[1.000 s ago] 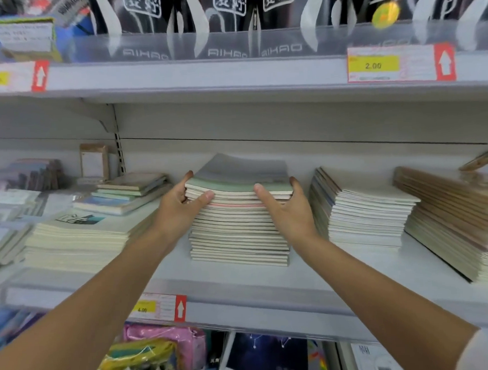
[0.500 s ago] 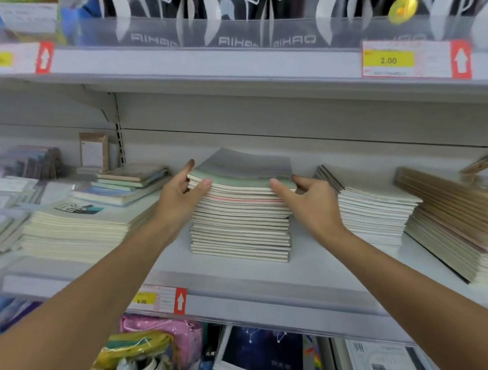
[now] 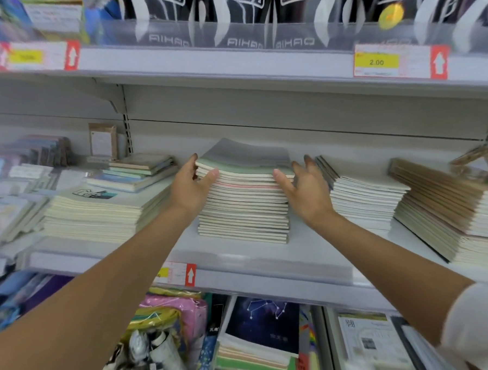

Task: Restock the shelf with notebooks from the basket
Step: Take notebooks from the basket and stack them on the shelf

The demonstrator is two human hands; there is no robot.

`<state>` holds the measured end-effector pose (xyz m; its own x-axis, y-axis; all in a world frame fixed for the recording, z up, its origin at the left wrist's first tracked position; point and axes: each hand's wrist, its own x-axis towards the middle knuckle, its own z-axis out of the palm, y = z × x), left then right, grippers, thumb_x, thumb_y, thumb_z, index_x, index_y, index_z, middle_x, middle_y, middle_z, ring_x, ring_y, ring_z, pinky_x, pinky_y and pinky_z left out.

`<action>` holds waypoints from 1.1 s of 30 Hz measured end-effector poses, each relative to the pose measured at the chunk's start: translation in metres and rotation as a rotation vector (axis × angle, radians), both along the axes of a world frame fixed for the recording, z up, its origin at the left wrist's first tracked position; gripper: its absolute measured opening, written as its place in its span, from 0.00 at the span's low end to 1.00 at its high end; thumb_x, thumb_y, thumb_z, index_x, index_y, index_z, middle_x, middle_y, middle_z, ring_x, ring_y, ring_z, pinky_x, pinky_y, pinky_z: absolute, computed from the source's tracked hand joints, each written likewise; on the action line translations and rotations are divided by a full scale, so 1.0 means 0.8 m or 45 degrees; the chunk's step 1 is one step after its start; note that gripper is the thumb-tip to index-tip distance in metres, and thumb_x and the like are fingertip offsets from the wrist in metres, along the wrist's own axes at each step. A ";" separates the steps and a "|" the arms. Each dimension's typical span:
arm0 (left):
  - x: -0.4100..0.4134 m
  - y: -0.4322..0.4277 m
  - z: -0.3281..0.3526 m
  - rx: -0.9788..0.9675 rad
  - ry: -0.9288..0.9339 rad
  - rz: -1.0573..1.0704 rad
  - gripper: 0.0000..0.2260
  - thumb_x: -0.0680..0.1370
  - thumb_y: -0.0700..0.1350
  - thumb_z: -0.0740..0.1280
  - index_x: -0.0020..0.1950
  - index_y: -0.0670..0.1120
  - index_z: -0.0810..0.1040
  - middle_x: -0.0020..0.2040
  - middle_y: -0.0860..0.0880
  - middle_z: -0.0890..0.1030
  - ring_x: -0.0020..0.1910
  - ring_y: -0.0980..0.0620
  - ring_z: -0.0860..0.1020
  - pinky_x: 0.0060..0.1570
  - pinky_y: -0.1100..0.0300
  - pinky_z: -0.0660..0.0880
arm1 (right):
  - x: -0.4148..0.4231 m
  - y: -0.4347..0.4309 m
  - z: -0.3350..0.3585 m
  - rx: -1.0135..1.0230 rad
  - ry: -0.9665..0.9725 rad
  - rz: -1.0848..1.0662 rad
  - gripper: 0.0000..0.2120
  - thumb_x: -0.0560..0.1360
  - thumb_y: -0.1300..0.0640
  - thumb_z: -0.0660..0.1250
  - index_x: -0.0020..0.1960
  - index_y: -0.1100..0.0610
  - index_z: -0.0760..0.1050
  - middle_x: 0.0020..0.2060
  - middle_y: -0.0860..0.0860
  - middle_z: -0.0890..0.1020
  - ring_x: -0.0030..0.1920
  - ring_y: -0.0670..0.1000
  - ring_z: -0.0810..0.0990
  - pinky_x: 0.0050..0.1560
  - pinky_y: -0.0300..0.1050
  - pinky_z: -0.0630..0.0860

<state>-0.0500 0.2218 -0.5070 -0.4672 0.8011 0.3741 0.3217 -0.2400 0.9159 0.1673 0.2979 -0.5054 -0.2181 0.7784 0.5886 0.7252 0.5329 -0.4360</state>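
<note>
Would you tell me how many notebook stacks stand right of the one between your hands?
2: a white-edged stack beside the right hand, and a brown-covered stack at the right edge; more may lie beyond.

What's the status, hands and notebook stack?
Left hand pressed on notebook stack, upper left corner. Right hand open, thumb at its right front edge. Neighbouring stack close beside right hand.
</note>
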 end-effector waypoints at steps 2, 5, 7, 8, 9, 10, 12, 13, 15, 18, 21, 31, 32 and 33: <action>0.004 -0.023 -0.003 -0.039 0.076 0.050 0.29 0.77 0.50 0.68 0.76 0.44 0.63 0.72 0.47 0.70 0.71 0.50 0.69 0.70 0.50 0.66 | 0.003 -0.021 0.002 0.232 -0.071 0.028 0.25 0.79 0.40 0.58 0.69 0.55 0.72 0.73 0.59 0.65 0.75 0.58 0.59 0.74 0.53 0.53; -0.002 -0.070 -0.015 -0.027 0.194 0.263 0.15 0.76 0.48 0.71 0.60 0.45 0.75 0.56 0.48 0.79 0.56 0.49 0.77 0.59 0.52 0.74 | -0.005 -0.066 0.001 0.341 -0.080 0.257 0.19 0.78 0.46 0.64 0.63 0.55 0.78 0.68 0.57 0.72 0.71 0.57 0.66 0.71 0.50 0.58; -0.009 -0.107 -0.025 -0.046 0.237 0.367 0.06 0.74 0.43 0.71 0.44 0.49 0.74 0.40 0.51 0.78 0.41 0.51 0.76 0.44 0.56 0.73 | -0.020 -0.101 -0.006 0.329 -0.111 0.371 0.14 0.78 0.48 0.65 0.55 0.56 0.82 0.58 0.54 0.79 0.61 0.55 0.74 0.63 0.46 0.62; -0.012 -0.128 -0.032 -0.088 0.229 0.365 0.09 0.73 0.40 0.71 0.39 0.50 0.73 0.35 0.51 0.75 0.36 0.52 0.74 0.40 0.59 0.70 | -0.031 -0.121 -0.012 0.331 -0.122 0.420 0.12 0.78 0.49 0.66 0.50 0.56 0.82 0.52 0.52 0.81 0.55 0.53 0.77 0.59 0.45 0.62; -0.016 -0.148 -0.040 -0.145 0.215 0.347 0.11 0.72 0.38 0.71 0.36 0.50 0.72 0.32 0.51 0.74 0.33 0.52 0.72 0.37 0.60 0.69 | -0.042 -0.141 -0.021 0.325 -0.120 0.465 0.11 0.78 0.50 0.67 0.46 0.57 0.82 0.46 0.51 0.81 0.50 0.53 0.77 0.56 0.44 0.62; -0.020 -0.171 -0.049 -0.210 0.206 0.341 0.11 0.71 0.37 0.70 0.34 0.49 0.72 0.30 0.51 0.73 0.32 0.52 0.72 0.35 0.61 0.69 | -0.054 -0.162 -0.032 0.299 -0.116 0.511 0.10 0.78 0.52 0.67 0.43 0.57 0.81 0.43 0.50 0.82 0.47 0.53 0.77 0.54 0.44 0.62; -0.030 -0.220 -0.073 -0.326 0.184 0.371 0.11 0.71 0.36 0.70 0.33 0.48 0.73 0.29 0.50 0.73 0.31 0.53 0.72 0.33 0.62 0.68 | -0.081 -0.203 -0.060 0.203 -0.131 0.605 0.10 0.78 0.53 0.67 0.41 0.58 0.80 0.40 0.50 0.82 0.45 0.53 0.77 0.53 0.46 0.63; -0.036 -0.244 -0.088 -0.370 0.168 0.391 0.12 0.72 0.35 0.70 0.33 0.47 0.73 0.29 0.50 0.73 0.30 0.54 0.72 0.33 0.62 0.68 | -0.095 -0.222 -0.076 0.139 -0.144 0.652 0.10 0.78 0.54 0.67 0.40 0.58 0.80 0.40 0.51 0.82 0.45 0.53 0.77 0.52 0.47 0.64; -0.049 -0.293 -0.120 -0.472 0.135 0.444 0.13 0.71 0.35 0.71 0.32 0.47 0.72 0.28 0.51 0.72 0.28 0.56 0.70 0.32 0.63 0.67 | -0.123 -0.259 -0.111 0.011 -0.193 0.760 0.11 0.77 0.56 0.66 0.38 0.59 0.80 0.36 0.53 0.81 0.42 0.54 0.77 0.49 0.48 0.68; -0.070 -0.363 -0.173 -0.593 0.046 0.517 0.13 0.71 0.36 0.71 0.32 0.47 0.71 0.28 0.50 0.71 0.29 0.55 0.70 0.31 0.62 0.67 | -0.164 -0.312 -0.170 -0.183 -0.347 0.892 0.14 0.77 0.56 0.65 0.34 0.59 0.76 0.31 0.52 0.78 0.35 0.53 0.76 0.45 0.50 0.72; -0.088 -0.424 -0.227 -0.726 -0.071 0.579 0.13 0.72 0.37 0.71 0.32 0.47 0.72 0.29 0.50 0.72 0.30 0.53 0.71 0.36 0.61 0.68 | -0.198 -0.357 -0.222 -0.360 -0.633 0.995 0.14 0.77 0.55 0.64 0.35 0.60 0.76 0.33 0.54 0.80 0.38 0.54 0.77 0.51 0.51 0.73; -0.119 -0.567 -0.418 -1.000 -0.564 0.887 0.12 0.70 0.37 0.73 0.30 0.46 0.74 0.29 0.49 0.75 0.32 0.51 0.73 0.38 0.61 0.69 | -0.273 -0.443 -0.327 -0.709 -1.298 1.319 0.17 0.79 0.51 0.64 0.48 0.66 0.80 0.39 0.60 0.81 0.43 0.49 0.78 0.56 0.50 0.76; -0.119 -0.579 -0.434 -1.026 -0.616 0.909 0.12 0.70 0.37 0.73 0.31 0.46 0.75 0.29 0.49 0.75 0.32 0.50 0.73 0.37 0.61 0.70 | -0.283 -0.451 -0.338 -0.755 -1.389 1.347 0.18 0.79 0.51 0.64 0.49 0.68 0.80 0.38 0.60 0.79 0.42 0.52 0.77 0.59 0.49 0.74; -0.119 -0.591 -0.450 -1.053 -0.661 0.922 0.11 0.71 0.37 0.73 0.32 0.45 0.75 0.30 0.48 0.75 0.32 0.50 0.72 0.36 0.61 0.70 | -0.293 -0.457 -0.348 -0.805 -1.459 1.363 0.18 0.79 0.52 0.64 0.51 0.69 0.79 0.38 0.63 0.77 0.38 0.53 0.73 0.52 0.52 0.75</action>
<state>-0.1454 -0.2507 -0.8667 -0.8476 0.2007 -0.4912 -0.3116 0.5610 0.7669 -0.0669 -0.0680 -0.7842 -0.8286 0.0437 -0.5581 0.2518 0.9195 -0.3018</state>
